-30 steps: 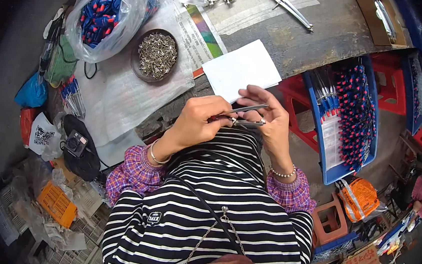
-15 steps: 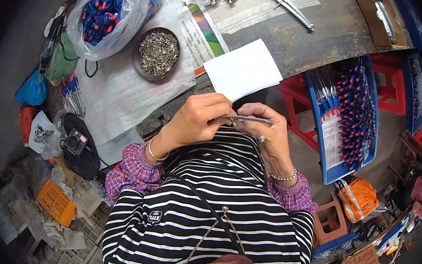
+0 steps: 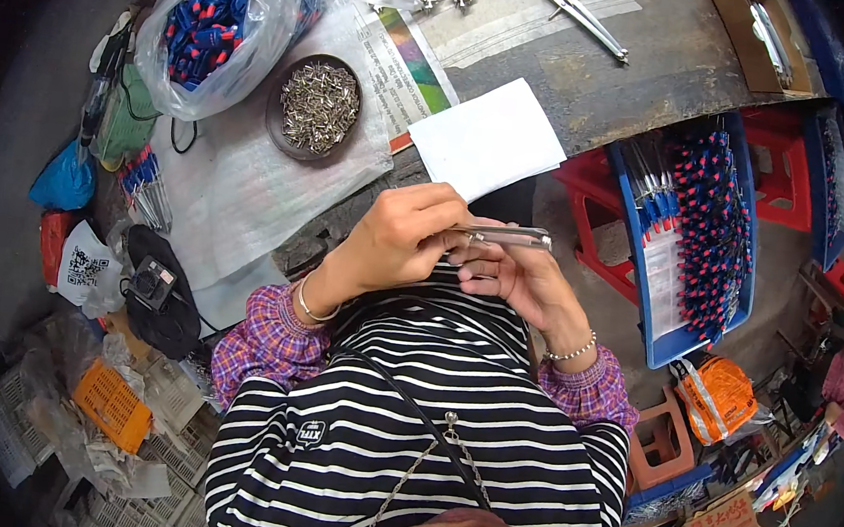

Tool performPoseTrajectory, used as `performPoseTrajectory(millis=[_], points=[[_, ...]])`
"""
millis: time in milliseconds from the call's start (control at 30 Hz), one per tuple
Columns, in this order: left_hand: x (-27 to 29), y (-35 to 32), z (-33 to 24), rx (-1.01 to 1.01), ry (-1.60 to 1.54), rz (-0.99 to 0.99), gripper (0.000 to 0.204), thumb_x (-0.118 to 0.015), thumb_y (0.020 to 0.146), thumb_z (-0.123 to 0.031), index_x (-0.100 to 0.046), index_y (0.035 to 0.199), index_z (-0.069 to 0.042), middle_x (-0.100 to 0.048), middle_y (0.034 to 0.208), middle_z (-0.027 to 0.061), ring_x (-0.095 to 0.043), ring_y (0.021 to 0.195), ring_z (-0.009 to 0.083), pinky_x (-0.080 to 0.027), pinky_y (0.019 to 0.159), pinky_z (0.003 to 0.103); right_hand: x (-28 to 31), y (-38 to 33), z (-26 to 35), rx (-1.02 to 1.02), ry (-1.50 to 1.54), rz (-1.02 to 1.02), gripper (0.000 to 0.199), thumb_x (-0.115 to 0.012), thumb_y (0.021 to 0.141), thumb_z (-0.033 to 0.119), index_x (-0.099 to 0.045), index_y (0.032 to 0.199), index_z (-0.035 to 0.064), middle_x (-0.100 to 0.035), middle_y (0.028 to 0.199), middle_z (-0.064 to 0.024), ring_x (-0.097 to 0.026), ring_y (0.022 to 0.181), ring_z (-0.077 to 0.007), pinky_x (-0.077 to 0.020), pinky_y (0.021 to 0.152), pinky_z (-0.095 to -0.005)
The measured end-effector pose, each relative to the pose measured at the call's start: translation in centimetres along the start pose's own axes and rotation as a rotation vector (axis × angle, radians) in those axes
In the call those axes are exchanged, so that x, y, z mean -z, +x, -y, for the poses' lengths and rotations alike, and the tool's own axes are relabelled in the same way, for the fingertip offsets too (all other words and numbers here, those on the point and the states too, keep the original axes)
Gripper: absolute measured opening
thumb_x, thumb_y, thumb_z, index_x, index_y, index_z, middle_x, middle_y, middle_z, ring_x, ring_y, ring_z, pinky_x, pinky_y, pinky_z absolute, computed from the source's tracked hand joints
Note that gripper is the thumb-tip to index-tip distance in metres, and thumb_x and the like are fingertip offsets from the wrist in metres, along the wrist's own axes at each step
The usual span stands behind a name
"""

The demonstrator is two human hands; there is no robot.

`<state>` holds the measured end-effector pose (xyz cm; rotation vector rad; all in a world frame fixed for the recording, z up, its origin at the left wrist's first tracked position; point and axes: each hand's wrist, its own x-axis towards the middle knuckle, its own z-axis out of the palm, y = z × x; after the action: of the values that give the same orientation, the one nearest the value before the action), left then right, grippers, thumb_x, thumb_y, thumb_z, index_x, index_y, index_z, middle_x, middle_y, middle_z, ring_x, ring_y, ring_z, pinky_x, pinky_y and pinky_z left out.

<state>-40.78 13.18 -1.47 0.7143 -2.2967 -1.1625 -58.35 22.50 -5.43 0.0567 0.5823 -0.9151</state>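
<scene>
In front of my striped front, my left hand [image 3: 410,232] is closed, thumb and fingers pinching one end of a slim silver metal drawing compass [image 3: 513,236]. The compass points rightward, its legs folded close together. My right hand [image 3: 526,281] is under and against its other part, fingers curled; its exact grip is partly hidden behind the metal. A folded white paper [image 3: 488,139] lies on the table edge just beyond my hands. To the left of it stands a round dark bowl [image 3: 272,115] filled with small silver metal fittings.
A clear plastic bag [image 3: 264,64] of blue and red parts stands back left. Silver compasses [image 3: 584,19] lie on the table [image 3: 648,93]. At right, a blue tray [image 3: 673,351] with compasses rests on red stools [image 3: 597,214]. An orange bag [image 3: 717,395] is below.
The compass has been turned, showing wider, folded legs reaching farther right. My right hand's fingers have shifted lower and loosened around it. My left hand has barely moved.
</scene>
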Motion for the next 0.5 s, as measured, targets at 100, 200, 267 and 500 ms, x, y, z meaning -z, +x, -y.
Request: performPoseTrajectory(millis=[100,200,267,500], points=[[0.0,0.0,-0.1,0.024,-0.008,0.050,0.022,-0.063,0.063,0.005,-0.062,0.084,-0.001,-0.059,0.080,0.0110,-0.060,0.069,0.0251,-0.047,0.058,0.032,0.4,0.4,-0.1,-0.021,0.123,-0.014,0.041,-0.052,0.090,0.023,-0.044,0.118,-0.0049,-0.059,0.099,-0.0208,-0.064,0.082,-0.0239,-0.0576,0.072,-0.0327],[-0.1,0.0,-0.1,-0.057,0.019,0.067,0.023,-0.063,0.062,0.005,-0.062,0.085,0.000,-0.060,0.082,0.0111,-0.060,0.069,0.0255,-0.048,0.058,0.032,-0.6,0.3,0.6,-0.010,-0.058,-0.048,0.044,-0.059,0.085,0.012,-0.040,0.120,-0.0049,-0.060,0.098,-0.0193,-0.064,0.082,-0.0214,-0.0578,0.070,-0.0315],[-0.1,0.0,-0.2,-0.125,0.033,0.064,0.024,-0.063,0.061,0.005,-0.062,0.085,0.000,-0.060,0.082,0.0111,-0.059,0.069,0.0257,-0.048,0.058,0.033,-0.3,0.2,0.4,0.002,-0.076,-0.018,0.049,-0.062,0.081,0.007,-0.039,0.122,-0.0041,-0.060,0.098,-0.0181,-0.064,0.081,-0.0196,-0.0578,0.068,-0.0303],[-0.3,-0.2,-0.6,-0.176,0.049,0.021,0.030,-0.061,0.058,0.007,-0.063,0.086,-0.001,-0.062,0.090,0.0106,-0.057,0.067,0.0240,-0.047,0.057,0.032,-1.5,-0.2,0.0,0.092,-0.183,-0.054,0.075,-0.070,0.073,0.001,-0.027,0.134,0.0045,-0.061,0.092,-0.0126,-0.062,0.079,-0.0151,-0.0536,0.062,-0.0241]])
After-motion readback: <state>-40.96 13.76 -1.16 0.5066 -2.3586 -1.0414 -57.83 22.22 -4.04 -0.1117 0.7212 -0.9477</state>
